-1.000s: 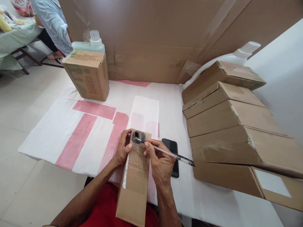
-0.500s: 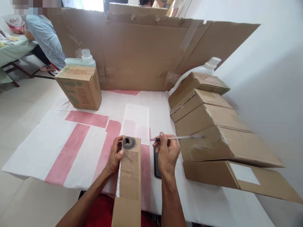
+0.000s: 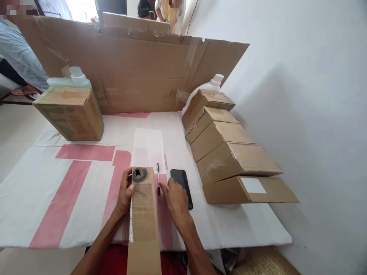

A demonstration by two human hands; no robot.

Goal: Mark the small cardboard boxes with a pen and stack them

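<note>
Pen (image 3: 158, 179) now down on white-pink tablecloth (image 3: 71, 179); right hand (image 3: 175, 198) released, left hand (image 3: 125, 193) grasping box (image 3: 144, 214).

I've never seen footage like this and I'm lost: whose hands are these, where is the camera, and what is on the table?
There is no machine here. A camera worn on a person's head looks forward and down, so the two arms at the bottom are the wearer's own. The left hand holds the side of a long cardboard box with a dark ring around a hole near its far end. The right hand is open beside a pen lying on the white and pink table cover. A black phone lies just right of it. Flat boxes are stacked at the right, a green-printed carton at the left, and a cardboard screen stands behind.
</note>
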